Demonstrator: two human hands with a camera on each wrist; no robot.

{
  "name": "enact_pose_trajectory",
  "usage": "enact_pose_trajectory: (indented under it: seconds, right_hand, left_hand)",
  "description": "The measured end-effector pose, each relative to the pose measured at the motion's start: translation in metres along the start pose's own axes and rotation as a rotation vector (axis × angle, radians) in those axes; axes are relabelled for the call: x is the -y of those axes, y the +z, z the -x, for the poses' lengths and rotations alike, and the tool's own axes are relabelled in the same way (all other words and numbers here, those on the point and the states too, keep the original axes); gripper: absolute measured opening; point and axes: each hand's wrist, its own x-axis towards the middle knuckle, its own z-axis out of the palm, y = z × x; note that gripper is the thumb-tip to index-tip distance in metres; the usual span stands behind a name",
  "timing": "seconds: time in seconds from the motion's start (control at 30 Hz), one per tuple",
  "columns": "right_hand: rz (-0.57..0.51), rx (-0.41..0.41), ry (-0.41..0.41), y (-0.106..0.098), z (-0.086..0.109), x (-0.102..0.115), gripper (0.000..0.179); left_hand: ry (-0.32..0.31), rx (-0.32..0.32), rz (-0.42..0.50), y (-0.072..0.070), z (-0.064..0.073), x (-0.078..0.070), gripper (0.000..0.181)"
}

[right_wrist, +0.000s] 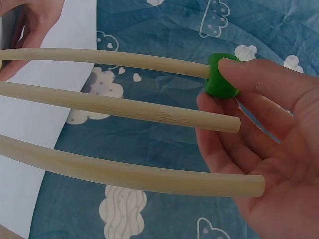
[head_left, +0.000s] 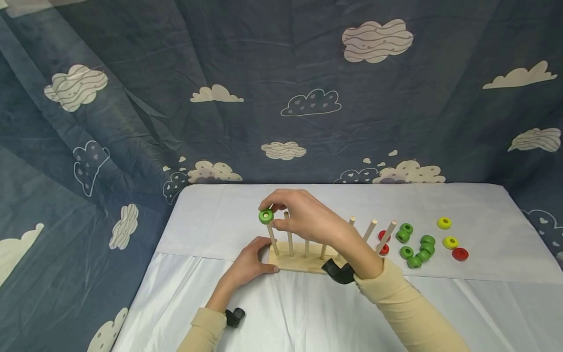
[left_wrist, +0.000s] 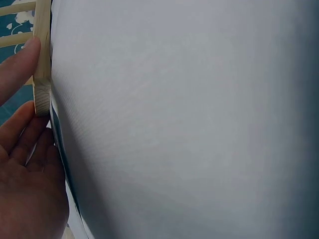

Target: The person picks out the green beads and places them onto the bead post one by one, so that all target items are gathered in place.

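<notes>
In the head view my right hand point(head_left: 305, 215) pinches a green wooden bead point(head_left: 266, 216) at the top of the leftmost peg. The right wrist view shows the peg's tip inside that bead point(right_wrist: 222, 74), with thumb and fingers on its sides. The peg stand point(head_left: 292, 263) is a pale wooden base with a row of upright pegs; the other pegs carry no beads. My left hand point(head_left: 250, 263) grips the base's left end, thumb at the front and fingers around the end. The left wrist view shows this hand point(left_wrist: 30, 164) against the base's end point(left_wrist: 42, 97).
To the right of the stand lie several loose green beads point(head_left: 414, 262), two yellow beads point(head_left: 444, 223) and a few red beads point(head_left: 460, 254). Two red ones sit partly behind the rightmost peg point(head_left: 387, 237). A white cloth point(head_left: 211, 215) covers the table; a dark cloud-patterned curtain point(head_left: 264, 58) hangs behind.
</notes>
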Motion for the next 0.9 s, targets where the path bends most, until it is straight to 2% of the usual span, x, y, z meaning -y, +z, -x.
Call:
enact_pose_trajectory:
  seconds: [0.2,0.5,0.9]
  right_hand:
    - [0.006,0.019,0.007,0.001,0.000,-0.001,0.033]
    - [0.027,0.000,0.044,-0.001,0.003,0.000,0.034]
    - [0.044,-0.118,-0.064,-0.008,0.025,0.012,0.037]
  left_hand:
    - [0.004,0.000,0.007,-0.001,0.000,-0.001,0.065]
    - [-0.006,-0.007,-0.003,0.002,0.000,0.001,0.066]
    - [0.001,-0.013,-0.005,0.002,0.001,0.000,0.065]
